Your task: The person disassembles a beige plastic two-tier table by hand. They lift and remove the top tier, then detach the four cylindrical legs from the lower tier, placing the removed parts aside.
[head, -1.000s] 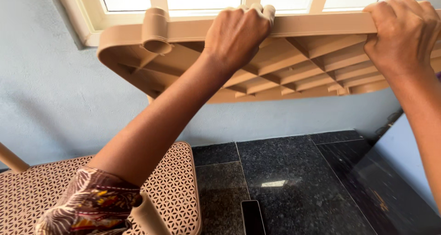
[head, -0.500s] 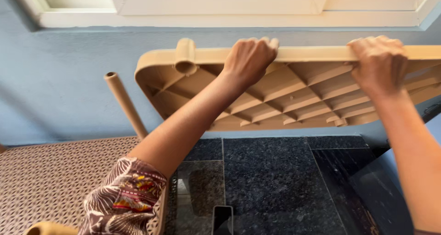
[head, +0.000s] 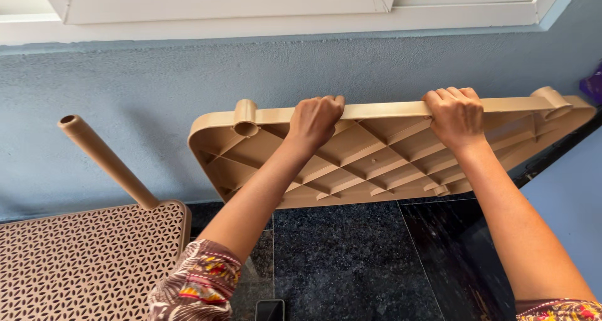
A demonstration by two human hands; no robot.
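- My view is bright, lit by daylight from the window (head: 251, 7) at the top, whose glass is blown out to white.
- The panel (head: 376, 164) casts a soft shadow on the wall (head: 125, 83) below its edge.
- The dark floor (head: 351, 258) shows a faint sheen on the right.
- Focus is sharp throughout; I see no motion blur on the hands.
- Edges bend slightly.
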